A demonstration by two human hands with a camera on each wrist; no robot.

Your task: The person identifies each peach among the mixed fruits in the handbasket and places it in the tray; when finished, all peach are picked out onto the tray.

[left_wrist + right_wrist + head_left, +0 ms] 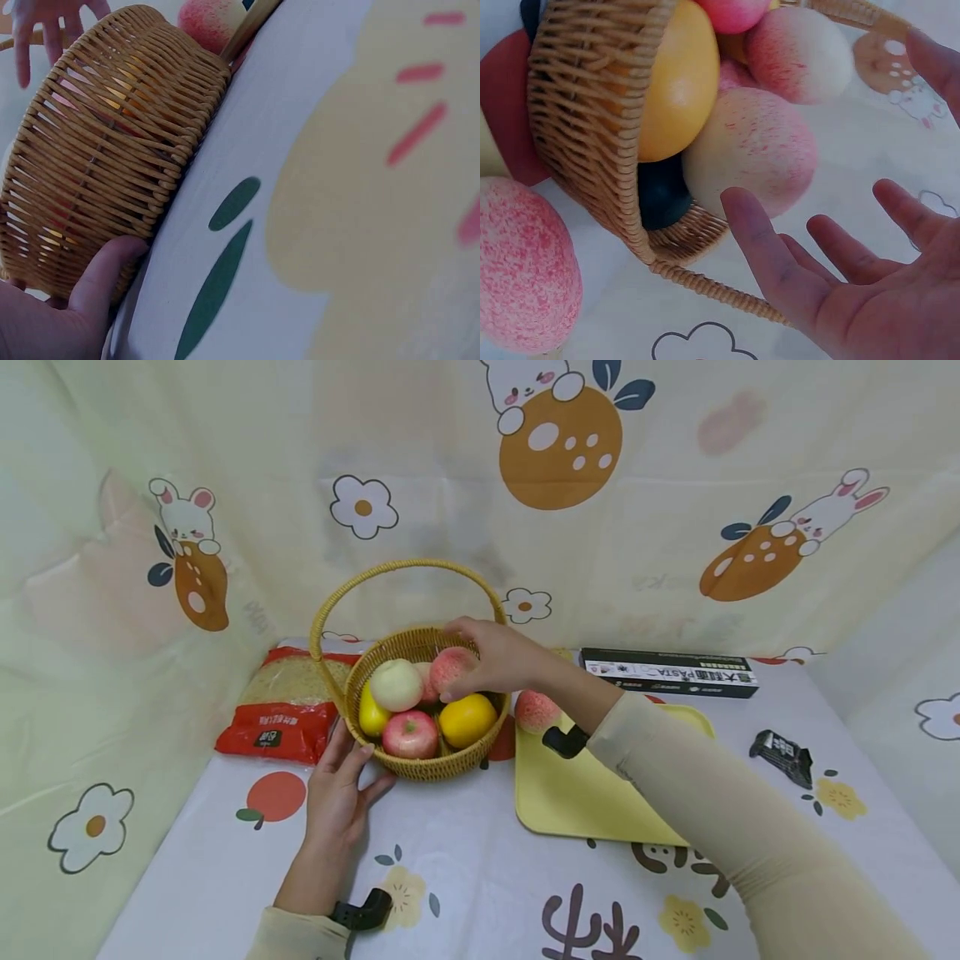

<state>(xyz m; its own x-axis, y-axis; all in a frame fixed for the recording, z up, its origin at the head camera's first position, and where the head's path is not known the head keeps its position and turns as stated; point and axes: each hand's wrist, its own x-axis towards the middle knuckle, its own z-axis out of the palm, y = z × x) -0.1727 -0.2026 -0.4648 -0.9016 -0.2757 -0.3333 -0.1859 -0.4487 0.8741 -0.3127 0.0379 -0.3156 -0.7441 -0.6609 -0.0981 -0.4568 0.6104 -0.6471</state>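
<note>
A wicker basket [423, 767] with a tall arched handle holds fruit. Inside are a pale round fruit [396, 685], a red apple [410, 735], a lemon-like yellow fruit [468, 720], another yellow fruit [372, 714] and peaches, one [452, 668] beside my right hand [498, 656]. In the right wrist view, that hand's fingers are spread, one fingertip close to a pink-and-cream peach [750, 154]. A dark round thing [664, 195] shows deeper in the basket. My left hand [335, 802] holds the basket's near left side, thumb against the weave [90, 165].
Right of the basket lies a yellow tray [600, 802] with a peach [536, 712] at its far left corner. A black pasta box [670, 673] stands behind it, and a small black packet [782, 758] lies farther right. A red-and-clear bag [277, 727] is left of the basket.
</note>
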